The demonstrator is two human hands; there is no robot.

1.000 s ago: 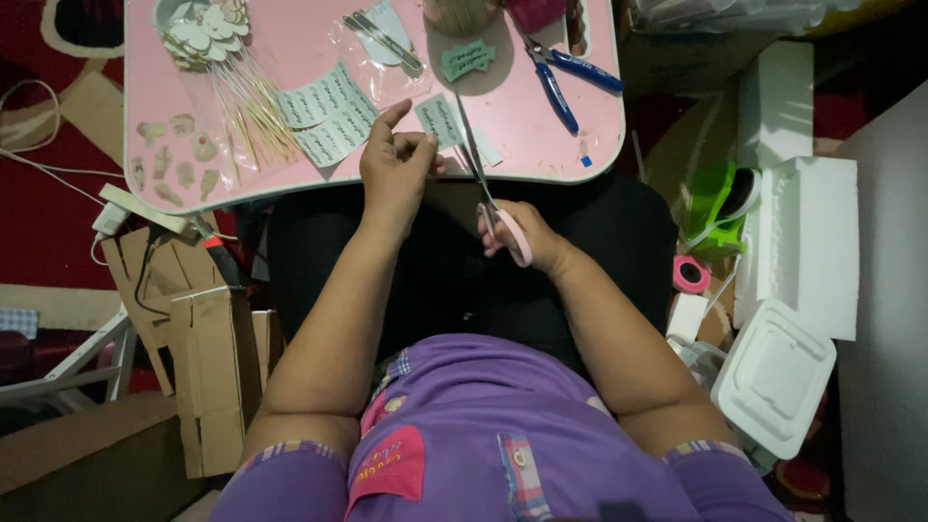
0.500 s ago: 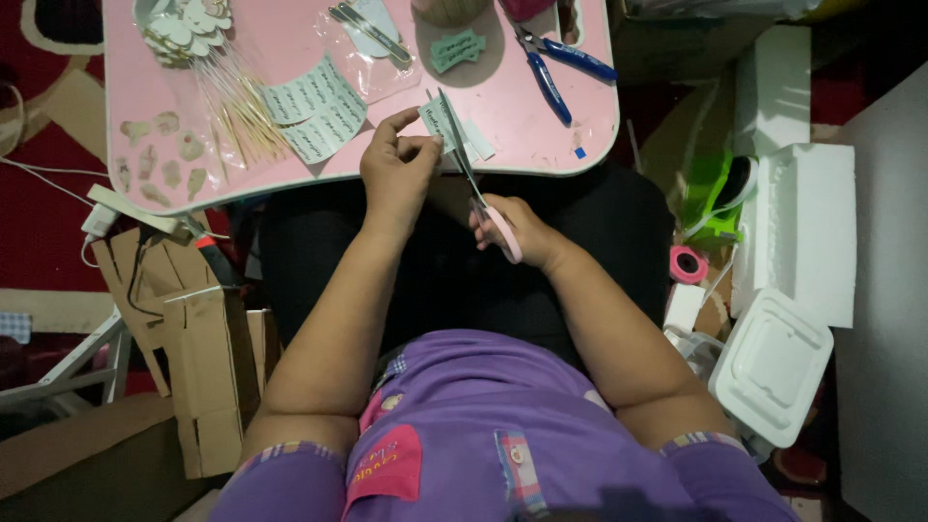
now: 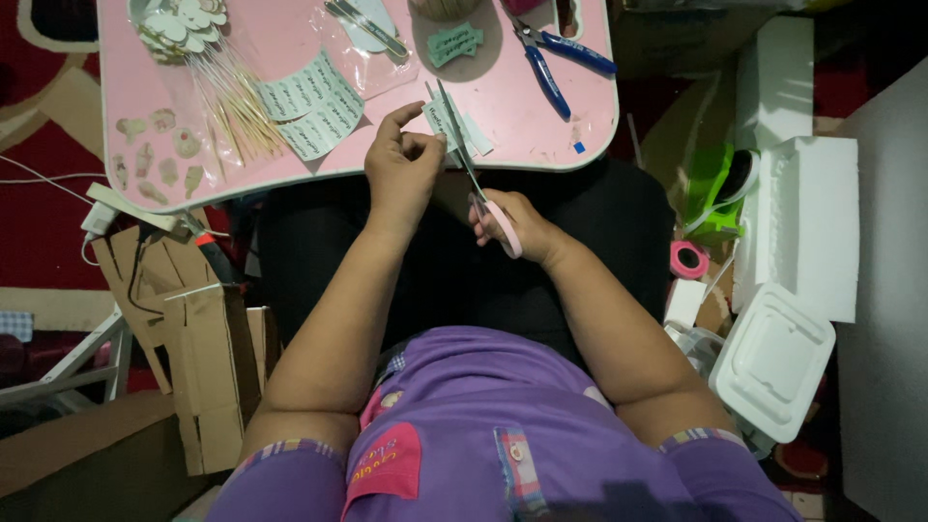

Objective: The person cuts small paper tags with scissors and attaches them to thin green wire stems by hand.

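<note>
My left hand [image 3: 401,164] pinches a small pale green paper strip [image 3: 440,118] at the near edge of the pink table [image 3: 541,135]. My right hand [image 3: 507,224] grips pink-handled scissors [image 3: 478,179], whose blades reach up into the strip. Both hands sit just in front of the table's near edge, above my dark lap.
On the table lie a sheet of pale green labels [image 3: 314,92], a bundle of wooden sticks [image 3: 232,97] with white cut-outs [image 3: 184,21], blue-handled pliers [image 3: 553,53] and a plastic bag [image 3: 372,34]. Cardboard pieces [image 3: 208,358] stand left; white foam boxes [image 3: 788,280] and pink tape [image 3: 688,259] right.
The view has shifted slightly. My left hand has lifted the strip a little and the scissors have moved up into it.
</note>
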